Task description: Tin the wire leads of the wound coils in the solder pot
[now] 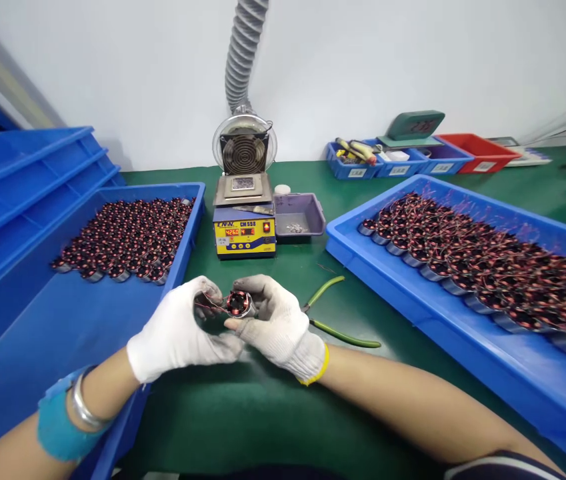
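Both my hands wear white knit gloves and meet over the green mat at the centre. My right hand [275, 323] is closed round a small round motor stator [239, 303] with copper windings and a metal ring. Beside it, my left hand [183, 330] is closed too, its fingertips pinching the thin lead wires that stick out from the stator's left side. Green-handled cutters [335, 317] lie on the mat just right of my right hand, untouched.
A blue tray [63, 320] at left holds several stators at its far end. Another blue tray [413, 313] at right is full of them. A yellow solder pot [244, 230], a fan, an extraction hose, a grey dish [299, 213] and small bins stand behind.
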Available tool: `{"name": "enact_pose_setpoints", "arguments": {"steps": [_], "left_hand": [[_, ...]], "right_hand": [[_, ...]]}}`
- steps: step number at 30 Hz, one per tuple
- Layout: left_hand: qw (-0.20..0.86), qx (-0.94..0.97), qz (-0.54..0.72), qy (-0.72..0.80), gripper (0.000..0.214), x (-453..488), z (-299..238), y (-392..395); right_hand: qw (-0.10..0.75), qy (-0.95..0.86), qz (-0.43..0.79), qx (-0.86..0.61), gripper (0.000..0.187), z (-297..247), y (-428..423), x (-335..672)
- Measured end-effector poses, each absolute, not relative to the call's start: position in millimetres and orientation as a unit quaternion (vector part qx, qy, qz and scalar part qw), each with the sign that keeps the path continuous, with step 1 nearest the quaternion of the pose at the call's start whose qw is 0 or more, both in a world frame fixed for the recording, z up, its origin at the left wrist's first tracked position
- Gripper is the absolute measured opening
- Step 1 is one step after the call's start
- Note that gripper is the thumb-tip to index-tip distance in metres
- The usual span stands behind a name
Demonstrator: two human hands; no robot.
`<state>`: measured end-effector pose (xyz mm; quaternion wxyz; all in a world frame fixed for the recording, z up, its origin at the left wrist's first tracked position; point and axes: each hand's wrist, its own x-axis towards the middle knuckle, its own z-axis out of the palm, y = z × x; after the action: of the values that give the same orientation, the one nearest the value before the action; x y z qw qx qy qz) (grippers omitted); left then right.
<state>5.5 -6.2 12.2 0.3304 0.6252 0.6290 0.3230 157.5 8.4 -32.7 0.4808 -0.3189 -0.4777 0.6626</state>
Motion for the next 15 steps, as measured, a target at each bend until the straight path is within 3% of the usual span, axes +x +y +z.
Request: {"name": "enact_pose_setpoints", "arguments": {"steps": [8,15], "left_hand": [[0.353,0.602,0.394,0.597,0.033,6,0,-18],[0.258,0.465,0.629,0.566,0.027,-6,5,-5]], "right_hand": [[0.489,-0.512,0.638,-0.303,0.044,-36,0,152],[0.528,-0.5,0.611,-0.313,0.044,-34,1,155]]}}
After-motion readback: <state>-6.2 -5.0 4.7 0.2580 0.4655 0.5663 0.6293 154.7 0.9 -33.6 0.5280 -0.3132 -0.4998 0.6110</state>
